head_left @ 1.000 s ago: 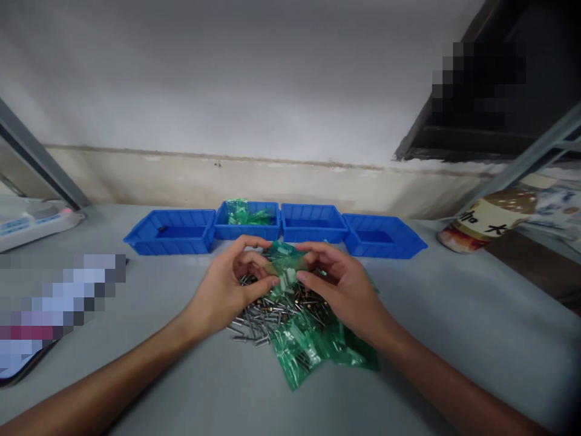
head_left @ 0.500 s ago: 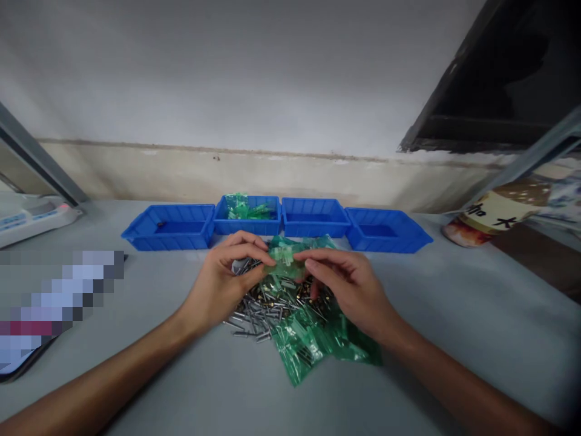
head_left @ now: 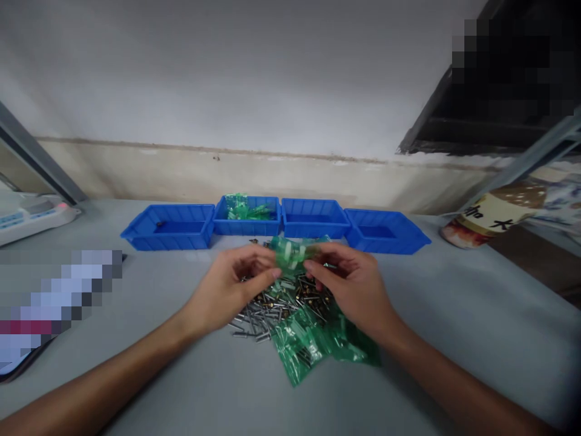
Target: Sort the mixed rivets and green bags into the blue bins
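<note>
A small green plastic bag [head_left: 291,254] with pale pieces inside is held up between my two hands. My left hand [head_left: 236,281] grips the bag's left edge, its fingers slightly blurred and its thumb low at the near side. At the right edge, my right hand [head_left: 351,281] pinches the bag between thumb and forefinger. Beneath them lies a heap of metal screws and pins [head_left: 267,312], partly hidden by the hands. More green bags [head_left: 297,348] lie at the front of the heap, at least one with dark metal pieces inside.
Several blue bins stand in a row behind the heap. The second bin from the left [head_left: 247,227] contains green bags. A pixelated phone [head_left: 45,315] and a white power strip [head_left: 36,218] lie to the left. At far right stands a labelled jar [head_left: 492,218].
The bag has shifted slightly right and its shape has changed between my fingers. My left hand's fingers have shifted, with the thumb now more extended. The heap and bins look unchanged.
</note>
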Motion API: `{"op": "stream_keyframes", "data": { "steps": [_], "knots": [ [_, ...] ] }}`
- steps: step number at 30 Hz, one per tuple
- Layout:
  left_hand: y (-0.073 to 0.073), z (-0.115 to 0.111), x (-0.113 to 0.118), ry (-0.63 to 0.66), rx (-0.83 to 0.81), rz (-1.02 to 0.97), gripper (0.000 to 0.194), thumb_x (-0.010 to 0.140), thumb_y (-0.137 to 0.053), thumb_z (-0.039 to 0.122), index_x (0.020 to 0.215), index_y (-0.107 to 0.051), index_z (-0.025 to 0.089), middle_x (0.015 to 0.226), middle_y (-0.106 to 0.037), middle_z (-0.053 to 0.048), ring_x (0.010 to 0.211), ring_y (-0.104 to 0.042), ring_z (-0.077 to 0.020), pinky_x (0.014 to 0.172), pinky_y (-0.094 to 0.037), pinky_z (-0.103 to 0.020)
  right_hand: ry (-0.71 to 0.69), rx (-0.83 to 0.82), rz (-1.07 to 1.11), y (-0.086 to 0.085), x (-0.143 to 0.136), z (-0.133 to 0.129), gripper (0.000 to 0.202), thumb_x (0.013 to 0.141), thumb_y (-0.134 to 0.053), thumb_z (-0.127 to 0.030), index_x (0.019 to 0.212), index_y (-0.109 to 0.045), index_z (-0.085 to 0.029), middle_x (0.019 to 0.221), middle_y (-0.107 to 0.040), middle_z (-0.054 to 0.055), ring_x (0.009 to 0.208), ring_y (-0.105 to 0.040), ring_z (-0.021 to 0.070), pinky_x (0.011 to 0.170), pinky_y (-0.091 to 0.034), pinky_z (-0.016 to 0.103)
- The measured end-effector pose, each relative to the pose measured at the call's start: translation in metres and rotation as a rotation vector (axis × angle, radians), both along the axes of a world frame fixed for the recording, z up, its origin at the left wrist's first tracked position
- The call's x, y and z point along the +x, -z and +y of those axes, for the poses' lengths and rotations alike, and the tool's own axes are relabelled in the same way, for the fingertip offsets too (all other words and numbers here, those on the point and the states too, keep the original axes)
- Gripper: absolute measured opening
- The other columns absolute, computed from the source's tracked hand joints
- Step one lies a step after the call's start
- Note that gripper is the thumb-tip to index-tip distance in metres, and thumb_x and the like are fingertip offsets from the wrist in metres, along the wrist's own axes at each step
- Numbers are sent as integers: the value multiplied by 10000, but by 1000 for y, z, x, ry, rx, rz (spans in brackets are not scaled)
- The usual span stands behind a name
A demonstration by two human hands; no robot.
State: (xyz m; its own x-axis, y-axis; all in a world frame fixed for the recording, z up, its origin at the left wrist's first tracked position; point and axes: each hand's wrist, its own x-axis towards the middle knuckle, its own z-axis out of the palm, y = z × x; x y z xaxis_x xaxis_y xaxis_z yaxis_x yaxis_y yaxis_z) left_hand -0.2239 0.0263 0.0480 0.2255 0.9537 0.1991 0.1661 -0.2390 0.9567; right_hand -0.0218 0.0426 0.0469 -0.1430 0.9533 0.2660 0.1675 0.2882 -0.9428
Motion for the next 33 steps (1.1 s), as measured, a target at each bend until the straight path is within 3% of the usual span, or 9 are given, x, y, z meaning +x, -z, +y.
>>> {"op": "stream_keyframes", "data": {
  "steps": [2, 6, 13, 17, 20, 23, 26, 29, 33],
  "knots": [
    [3, -1, 1, 7, 37, 43, 109, 843, -658, 278, 812, -666, 174, 777, -647, -22, 703, -580, -141, 635, -468, -262, -1, 62, -10, 2, 2, 1, 92, 791, -683, -203, 860, -726, -246, 789, -653, 2, 598, -567, 102, 494, -475, 229],
    [2, 0, 1, -61, 60, 3, 145, 858, -630, 266, 964, -699, 197, 795, -678, -27, 683, -592, -137, 622, -480, -257, 4, 142, -14, 6, 5, 3, 205, 819, -611, -144, 788, -752, -289, 1000, -624, 12, 697, -590, 100, 494, -466, 210],
    [-5, 3, -2, -41, -89, -152, 151, 849, -622, 285, 925, -726, 206, 843, -702, -36, 710, -635, -143, 643, -532, -258, -85, -14, 31, 3, 1, -3, 156, 830, -608, -184, 860, -749, -242, 926, -704, 27, 557, -629, 100, 487, -531, 239],
    [-4, 2, -1, -82, -64, -126, 182, 763, -718, 250, 935, -710, 191, 749, -688, -18, 656, -615, -132, 612, -515, -246, -138, -46, -29, 2, 0, -2, 191, 840, -597, -160, 935, -737, -250, 731, -702, 0, 574, -640, 115, 520, -524, 234],
    [-4, 2, -2, -127, -29, -118, 238, 738, -743, 222, 965, -688, 179, 692, -670, -1, 630, -611, -124, 600, -503, -234, -143, -64, -46, 1, 1, -2, 224, 843, -602, -169, 1013, -716, -258, 707, -698, -7, 583, -643, 118, 535, -525, 236],
    [-13, 12, -11, -285, 137, -21, 251, 760, -740, 238, 999, -688, 184, 723, -666, -1, 660, -616, -131, 609, -505, -231, -111, -11, -93, -2, 3, -3, 200, 853, -598, -189, 1008, -713, -244, 830, -717, 20, 609, -652, 122, 552, -533, 255],
    [-26, 36, -27, -463, 366, 102, 280, 773, -738, 263, 1039, -685, 192, 778, -673, -9, 708, -629, -147, 663, -520, -245, -94, 112, -169, -3, 6, -3, 187, 866, -583, -186, 986, -714, -245, 973, -701, 37, 672, -654, 127, 584, -541, 272],
    [-33, 66, -44, -431, 466, 268, 287, 804, -707, 301, 1069, -682, 193, 931, -697, -54, 830, -649, -191, 793, -527, -304, -81, 233, -235, -2, 8, -2, 197, 875, -563, -164, 975, -709, -249, 1004, -683, 39, 698, -643, 132, 565, -530, 270],
    [-22, 85, -54, -419, 648, 708, 159, 835, -646, 296, 912, -716, 176, 1128, -637, -122, 1045, -596, -289, 955, -442, -431, -43, 411, -318, -3, 11, -1, 179, 883, -559, -146, 938, -698, -244, 989, -680, 42, 818, -654, 167, 692, -548, 321]
  ]
}}
